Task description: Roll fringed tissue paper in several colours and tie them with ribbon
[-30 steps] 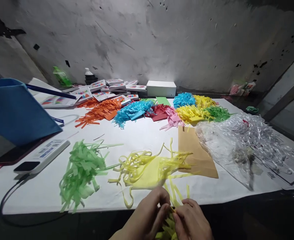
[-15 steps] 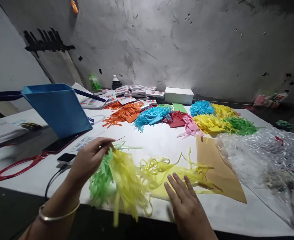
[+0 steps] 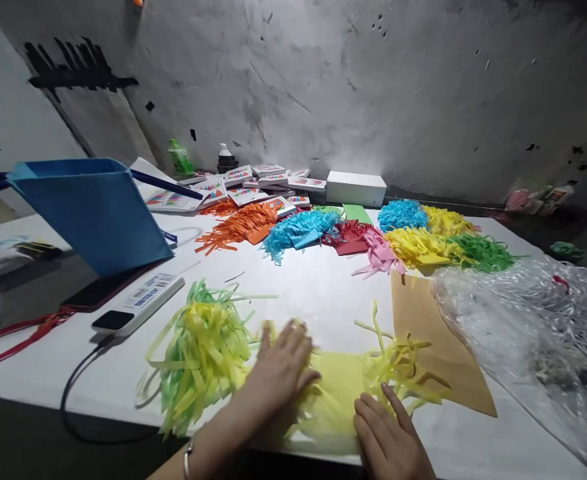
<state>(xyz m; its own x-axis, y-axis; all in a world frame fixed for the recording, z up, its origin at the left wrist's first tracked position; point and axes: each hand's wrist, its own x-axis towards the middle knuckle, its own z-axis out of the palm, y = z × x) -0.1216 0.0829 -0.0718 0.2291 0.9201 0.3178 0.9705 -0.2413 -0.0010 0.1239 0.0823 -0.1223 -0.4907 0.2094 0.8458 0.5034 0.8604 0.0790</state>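
Note:
A yellow paper sheet (image 3: 340, 377) with fringe-cut ends lies at the table's front. My left hand (image 3: 279, 373) rests flat on its left fringe, fingers spread. At the sheet's right side, my right hand (image 3: 388, 430) lies with fingers stretched out, touching the paper near the right fringe. To the left of my left hand sits a loose pile of green and yellow fringed paper (image 3: 203, 353). A brown paper sheet (image 3: 438, 347) is partly under the yellow strips on the right. Neither hand grips anything that I can see.
Fringed bundles in orange (image 3: 246, 225), blue (image 3: 298, 233), pink (image 3: 380, 250) and other colours line the back. Boxes (image 3: 268, 180) are piled behind. Left are a blue container (image 3: 93, 213) and a white device (image 3: 140, 303) with a cable. A clear plastic bag (image 3: 513, 333) lies right.
My left hand has let go of the yellow fringed bunch, which now lies on the green one, and moved right onto the yellow sheet. My right hand has shifted slightly down and right.

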